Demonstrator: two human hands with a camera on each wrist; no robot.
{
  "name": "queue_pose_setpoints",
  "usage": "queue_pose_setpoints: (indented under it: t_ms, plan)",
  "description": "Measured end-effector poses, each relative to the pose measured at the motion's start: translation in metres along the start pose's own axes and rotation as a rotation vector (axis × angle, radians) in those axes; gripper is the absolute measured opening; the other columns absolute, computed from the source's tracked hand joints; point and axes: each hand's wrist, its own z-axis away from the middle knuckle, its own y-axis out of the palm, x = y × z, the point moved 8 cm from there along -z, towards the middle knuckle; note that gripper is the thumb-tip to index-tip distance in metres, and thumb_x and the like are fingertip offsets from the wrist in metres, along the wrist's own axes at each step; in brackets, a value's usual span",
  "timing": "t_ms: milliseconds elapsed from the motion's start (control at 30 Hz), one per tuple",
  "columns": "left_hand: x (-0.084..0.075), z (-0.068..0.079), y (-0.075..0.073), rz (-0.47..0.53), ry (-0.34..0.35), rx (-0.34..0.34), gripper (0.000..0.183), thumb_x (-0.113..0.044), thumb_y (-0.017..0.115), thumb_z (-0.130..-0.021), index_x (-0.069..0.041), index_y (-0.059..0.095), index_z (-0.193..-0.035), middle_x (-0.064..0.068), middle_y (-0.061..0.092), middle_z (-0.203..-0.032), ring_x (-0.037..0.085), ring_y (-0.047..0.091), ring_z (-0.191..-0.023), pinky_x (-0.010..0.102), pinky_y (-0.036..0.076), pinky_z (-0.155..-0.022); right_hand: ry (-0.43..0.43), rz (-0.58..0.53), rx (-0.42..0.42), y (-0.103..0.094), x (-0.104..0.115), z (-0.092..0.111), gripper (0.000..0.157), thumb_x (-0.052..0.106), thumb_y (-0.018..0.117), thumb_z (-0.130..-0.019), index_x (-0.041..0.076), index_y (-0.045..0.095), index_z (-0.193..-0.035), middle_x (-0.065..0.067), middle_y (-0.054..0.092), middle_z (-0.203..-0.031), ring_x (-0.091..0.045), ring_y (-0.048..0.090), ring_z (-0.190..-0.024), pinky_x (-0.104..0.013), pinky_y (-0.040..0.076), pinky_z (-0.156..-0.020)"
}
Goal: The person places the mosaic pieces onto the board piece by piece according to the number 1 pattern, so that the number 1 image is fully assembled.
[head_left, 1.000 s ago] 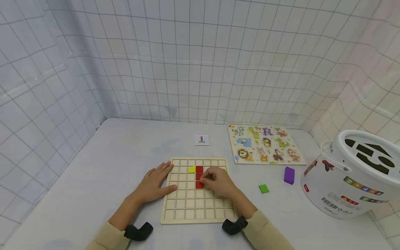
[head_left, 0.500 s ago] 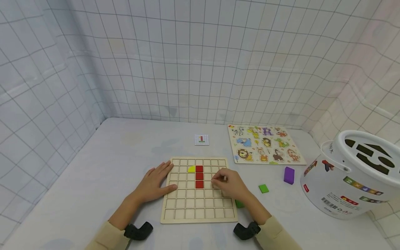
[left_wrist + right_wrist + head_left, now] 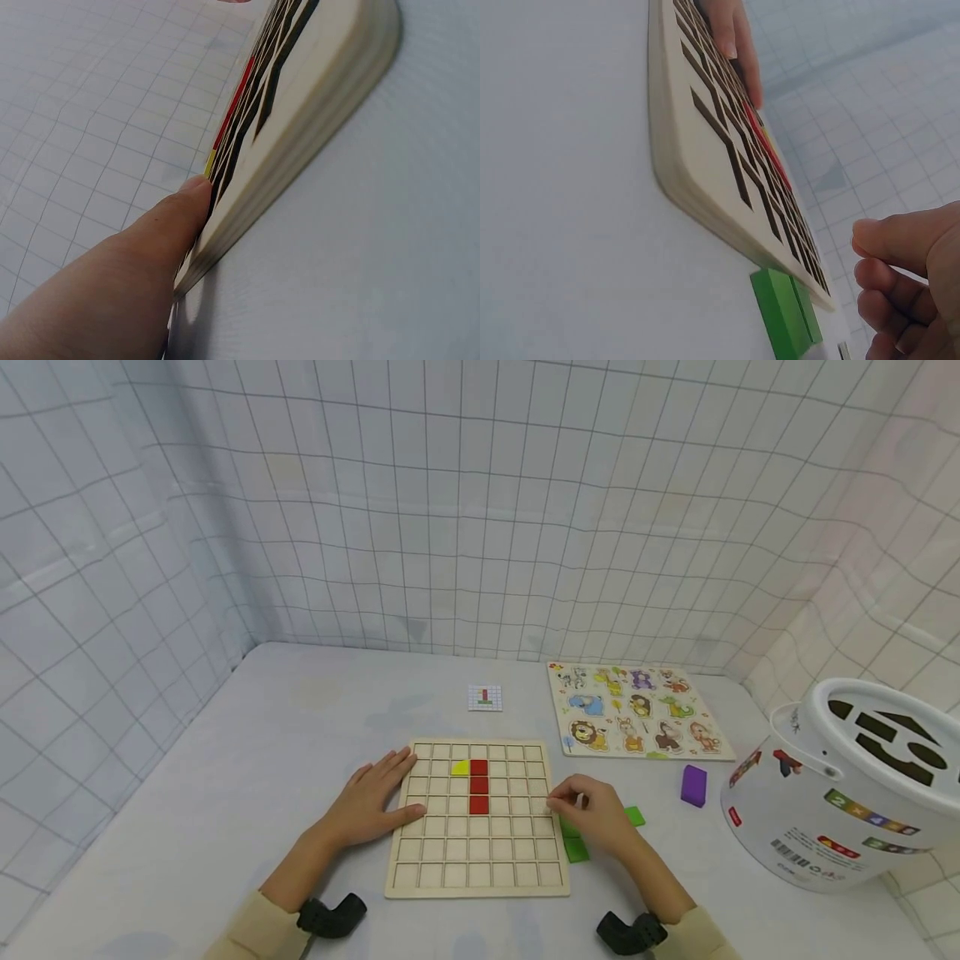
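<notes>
A wooden grid board [image 3: 477, 891] lies flat on the table. Three red square tiles [image 3: 478, 786] stand in a column in its cells, with a small yellow piece [image 3: 461, 767] beside the top one. My left hand [image 3: 371, 806] rests on the board's left edge, fingers straight and thumb on the rim. Over the right edge hovers my right hand [image 3: 596, 814], fingers loosely curled; in the right wrist view, nothing shows between thumb and fingertips. Green square tiles [image 3: 576, 849] lie against the board's right edge, partly hidden under this hand. Another green tile [image 3: 635, 816] shows just beyond it.
A small pattern card [image 3: 485, 697] lies behind the board. Back right is an animal puzzle board [image 3: 637, 710]. A purple block [image 3: 693, 786] stands near a white bucket [image 3: 817, 810] with a shape-sorter lid. Gridded cloth [image 3: 480, 527] encloses the table.
My right hand has moved right, from the red column to the board's right edge, uncovering the lowest red tile and the green tiles. My left hand has stayed put.
</notes>
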Motion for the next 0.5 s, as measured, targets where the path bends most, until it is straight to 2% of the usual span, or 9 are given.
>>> queue_pose_setpoints:
  t_ms: [267, 500]
  plan:
    - [0.002, 0.001, 0.0, -0.002, -0.004, -0.003, 0.083, -0.052, 0.061, -0.091, -0.003, 0.034, -0.151, 0.014, 0.03, -0.157, 0.035, 0.025, -0.144, 0.06, 0.018, -0.111, 0.084, 0.036, -0.034, -0.022, -0.012, 0.011, 0.005, 0.014, 0.072, -0.09, 0.013, 0.071, -0.086, 0.007, 0.062, -0.078, -0.01, 0.05, -0.067, -0.024, 0.041, -0.06]
    - [0.001, 0.001, 0.0, 0.001, -0.002, -0.001, 0.083, -0.052, 0.061, -0.091, -0.003, 0.034, -0.151, 0.013, 0.03, -0.157, 0.036, 0.025, -0.144, 0.06, 0.018, -0.111, 0.161, 0.079, -0.119, -0.048, -0.029, 0.028, 0.005, 0.014, 0.073, -0.089, 0.01, 0.072, -0.086, 0.006, 0.063, -0.077, -0.009, 0.051, -0.07, -0.023, 0.042, -0.06]
